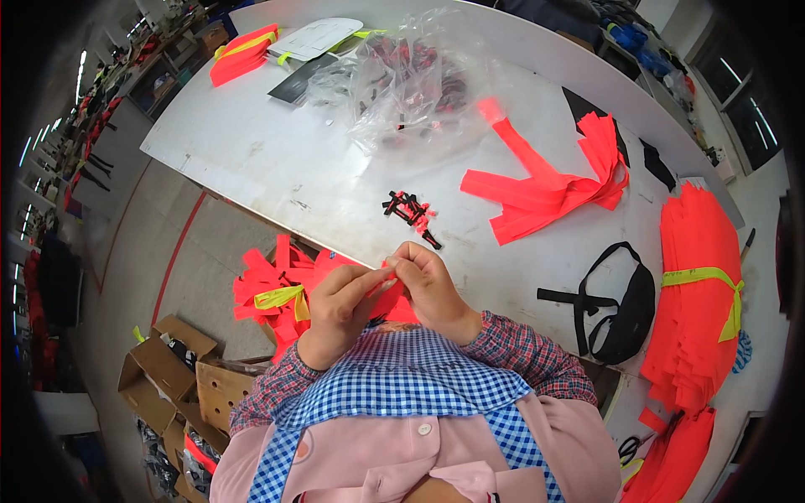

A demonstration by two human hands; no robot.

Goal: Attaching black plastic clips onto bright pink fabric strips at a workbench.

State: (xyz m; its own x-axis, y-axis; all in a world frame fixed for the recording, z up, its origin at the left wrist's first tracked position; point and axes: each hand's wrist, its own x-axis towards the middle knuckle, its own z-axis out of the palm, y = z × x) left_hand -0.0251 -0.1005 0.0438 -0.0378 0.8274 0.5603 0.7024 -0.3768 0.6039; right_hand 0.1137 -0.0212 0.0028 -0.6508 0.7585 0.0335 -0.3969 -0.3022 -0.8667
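Observation:
My left hand point(342, 303) and my right hand point(432, 287) meet at the table's near edge, fingertips pinched together. Between them is a neon orange-red fabric strip point(396, 305), part of which shows below the fingers; the exact spot they grip is mostly covered. Just beyond my hands lies a small pile of black and red clips or buckles point(409, 210). Left of my left hand, a bundle of orange-red strips point(267, 281) is tied with a yellow band point(283, 298).
Loose orange-red strips point(545, 186) spread across the white table point(277, 168). Farther back sits a clear plastic bag point(411, 84) of dark and red pieces. A black waist pouch point(627, 310) and a tall tied strip stack point(694, 251) lie right. Cardboard boxes point(172, 356) stand lower left.

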